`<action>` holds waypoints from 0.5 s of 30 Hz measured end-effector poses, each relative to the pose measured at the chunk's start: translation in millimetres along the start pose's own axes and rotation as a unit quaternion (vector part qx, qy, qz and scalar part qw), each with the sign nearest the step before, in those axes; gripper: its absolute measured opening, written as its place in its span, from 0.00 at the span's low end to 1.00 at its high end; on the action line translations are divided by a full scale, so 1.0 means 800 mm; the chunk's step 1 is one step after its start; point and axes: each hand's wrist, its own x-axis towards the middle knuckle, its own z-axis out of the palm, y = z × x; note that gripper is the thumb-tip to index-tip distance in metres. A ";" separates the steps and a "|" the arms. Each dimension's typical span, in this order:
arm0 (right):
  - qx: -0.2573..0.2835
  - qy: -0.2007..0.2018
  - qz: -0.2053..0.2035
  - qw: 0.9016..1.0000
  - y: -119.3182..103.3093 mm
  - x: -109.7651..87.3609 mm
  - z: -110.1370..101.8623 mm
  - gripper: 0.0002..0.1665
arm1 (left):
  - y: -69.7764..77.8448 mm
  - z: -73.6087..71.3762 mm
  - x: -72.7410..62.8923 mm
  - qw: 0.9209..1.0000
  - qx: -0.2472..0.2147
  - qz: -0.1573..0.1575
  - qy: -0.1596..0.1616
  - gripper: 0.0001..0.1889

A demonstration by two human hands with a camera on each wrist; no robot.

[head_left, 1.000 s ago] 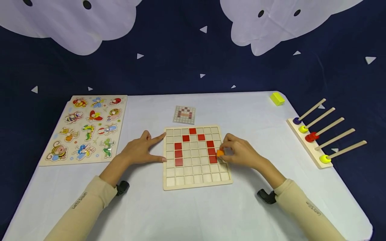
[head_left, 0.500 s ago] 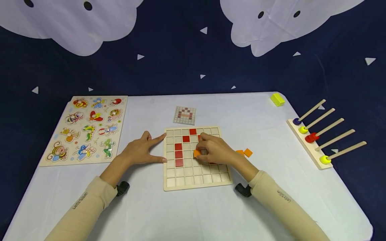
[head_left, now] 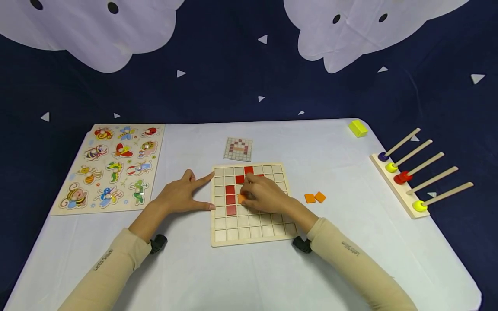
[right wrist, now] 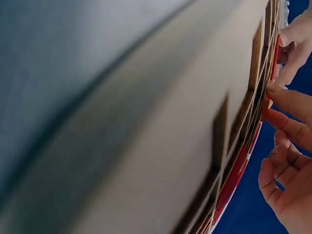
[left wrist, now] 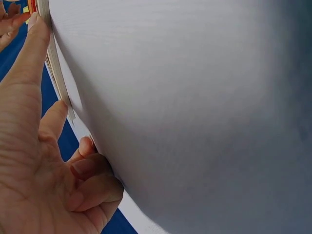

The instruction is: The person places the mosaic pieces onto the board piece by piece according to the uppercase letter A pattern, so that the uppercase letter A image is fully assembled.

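Observation:
A wooden grid board point(head_left: 254, 242) lies mid-table with several red tiles point(head_left: 231, 199) in its squares. My left hand point(head_left: 177, 194) touches the board's left edge with its extended thumb and index finger; in the left wrist view its other fingers curl in. Between thumb and fingertips, my right hand point(head_left: 266, 194) pinches an orange tile point(head_left: 241, 198) low over the board, just right of the left red column. The right wrist view shows this orange tile point(right wrist: 265, 108) at the grid. Whether it sits fully in a square cannot be told. The hand covers the right red column.
Two orange tiles point(head_left: 314, 197) lie right of the board. Behind it is a small pattern card point(head_left: 238, 149). An insect puzzle board point(head_left: 116, 172) lies at left. A peg stand point(head_left: 404, 190) with coloured beads and a yellow block point(head_left: 358, 128) are at right.
My right hand has carried the orange tile leftward from the board's right edge across the grid to near the left red column. The two loose orange tiles are now uncovered. My left hand stays put.

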 end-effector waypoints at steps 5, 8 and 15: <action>0.004 0.008 0.008 1.000 -0.003 -0.001 0.002 0.10 | 0.001 0.000 -0.001 1.000 0.002 0.004 0.005 0.53; -0.005 0.009 0.006 1.000 -0.005 -0.003 0.002 0.11 | 0.000 0.001 -0.001 1.000 0.002 0.006 0.007 0.53; -0.027 0.036 0.046 0.998 0.009 -0.028 -0.020 0.21 | 0.000 0.000 -0.001 1.000 0.008 0.000 0.001 0.54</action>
